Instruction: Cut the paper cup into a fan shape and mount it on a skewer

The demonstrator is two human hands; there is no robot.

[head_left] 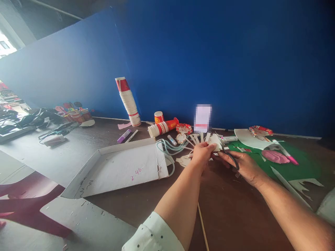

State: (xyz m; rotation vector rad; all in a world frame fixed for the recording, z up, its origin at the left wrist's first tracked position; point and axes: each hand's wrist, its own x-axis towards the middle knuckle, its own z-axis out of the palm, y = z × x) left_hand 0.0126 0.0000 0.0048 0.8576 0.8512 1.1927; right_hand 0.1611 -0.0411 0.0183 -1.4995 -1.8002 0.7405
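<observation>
My left hand (203, 153) is closed on a paper cup (215, 141) whose wall is cut into strips that fan outward, pale side showing. In my right hand (244, 165) is a pair of scissors (231, 158), with fingers through the dark handles. The blades point up and away, right beside the cut cup. Cut paper scraps (184, 160) lie left of my left hand. Behind it rests a red-and-white cut paper cup (184, 129) with its strips spread. My fingers hide part of the cup being held.
A white cardboard box lid (123, 167) lies left of my arms. Stacked paper cups (128, 101) lean near the blue partition (209, 62), with red cups (164, 127) on their side nearby. A green sheet (300, 157) with a pink marker (292, 160) is at right. A thin stick (202, 226) lies in front.
</observation>
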